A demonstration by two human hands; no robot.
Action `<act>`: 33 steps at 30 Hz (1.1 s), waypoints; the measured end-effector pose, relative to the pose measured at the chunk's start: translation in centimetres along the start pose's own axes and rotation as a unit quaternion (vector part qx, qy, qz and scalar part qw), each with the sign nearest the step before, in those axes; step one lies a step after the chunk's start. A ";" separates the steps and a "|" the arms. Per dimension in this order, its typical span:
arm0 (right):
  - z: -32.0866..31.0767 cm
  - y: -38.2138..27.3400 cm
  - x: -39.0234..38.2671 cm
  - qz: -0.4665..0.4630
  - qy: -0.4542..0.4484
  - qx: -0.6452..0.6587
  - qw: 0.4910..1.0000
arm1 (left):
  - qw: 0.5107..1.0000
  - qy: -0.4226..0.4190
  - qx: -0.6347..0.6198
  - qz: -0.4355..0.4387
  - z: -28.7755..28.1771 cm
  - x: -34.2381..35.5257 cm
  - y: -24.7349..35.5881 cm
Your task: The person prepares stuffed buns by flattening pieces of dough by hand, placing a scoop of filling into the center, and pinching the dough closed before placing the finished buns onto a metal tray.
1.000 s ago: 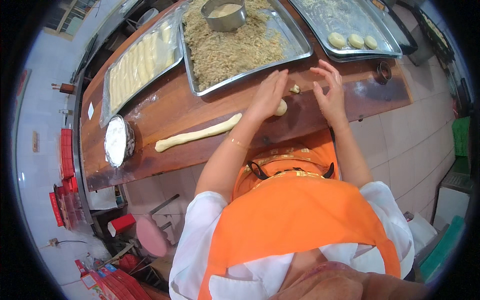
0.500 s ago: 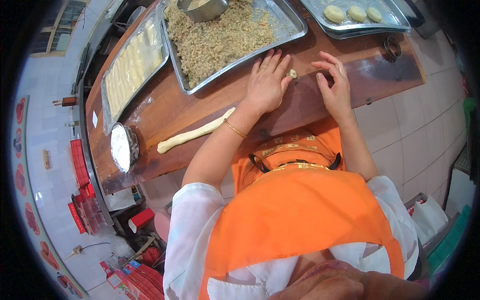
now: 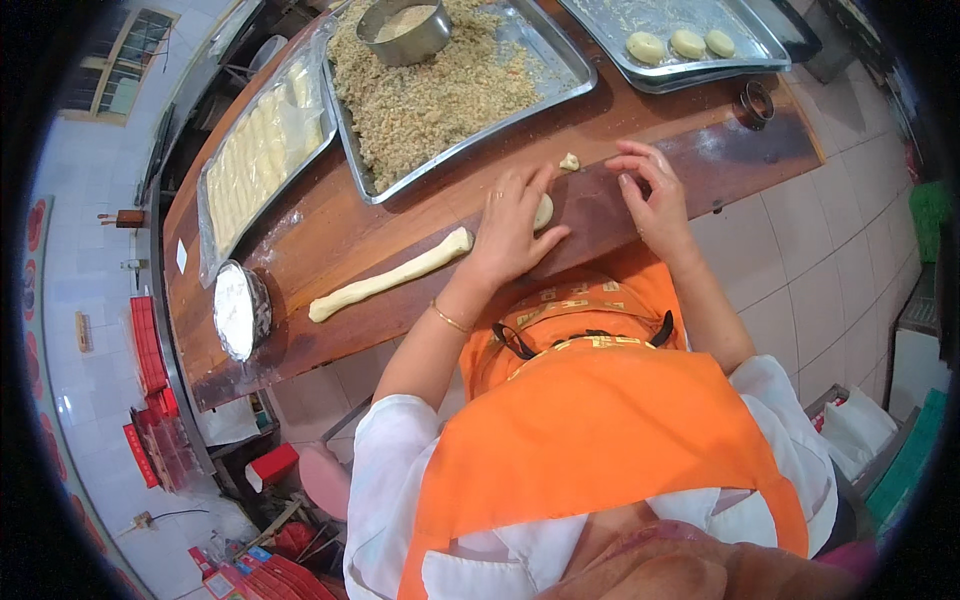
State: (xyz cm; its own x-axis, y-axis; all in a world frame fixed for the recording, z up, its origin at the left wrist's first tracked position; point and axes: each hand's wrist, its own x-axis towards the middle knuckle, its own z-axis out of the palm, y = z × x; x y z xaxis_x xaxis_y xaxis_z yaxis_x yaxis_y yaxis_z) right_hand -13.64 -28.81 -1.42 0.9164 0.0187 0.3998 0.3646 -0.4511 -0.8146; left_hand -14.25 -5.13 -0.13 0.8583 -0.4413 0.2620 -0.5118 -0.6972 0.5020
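Observation:
My left hand lies palm down at the front of the wooden table, fingers stretched out and thumb apart. Partly under it, a pale dough piece shows between thumb and forefinger. To its left stretches a dough rope, its thicker end close to my wrist. A small dough scrap sits just beyond my left fingertips. Over the table edge on the right hovers my right hand, its fingers loosely bent and apart, with nothing seen in them.
Beyond my hands stands a metal tray of crumbly filling with a metal bowl in it. Dough strips lie under plastic at left, near a flour bowl. At far right are a tray with dough rounds and a ring cutter.
My left hand has drawn back from the filling tray toward me, and a dough piece now shows beside it. The small scrap lies free of my thumb. My right hand stays hovering.

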 end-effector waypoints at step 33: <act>-22.6 16.4 22.0 0.145 0.130 -0.333 0.922 | 0.756 0.221 -0.534 -0.307 -2.3 -4.6 2.2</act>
State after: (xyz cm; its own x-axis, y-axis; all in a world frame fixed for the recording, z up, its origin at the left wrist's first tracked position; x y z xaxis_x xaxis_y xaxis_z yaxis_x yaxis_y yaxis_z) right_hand 8.80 -55.94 3.56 0.8569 -0.3648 0.3643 -0.1515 -0.8536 -0.4984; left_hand -19.26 -3.37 1.63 0.9713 0.1762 -0.1600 0.1099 0.2643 0.9581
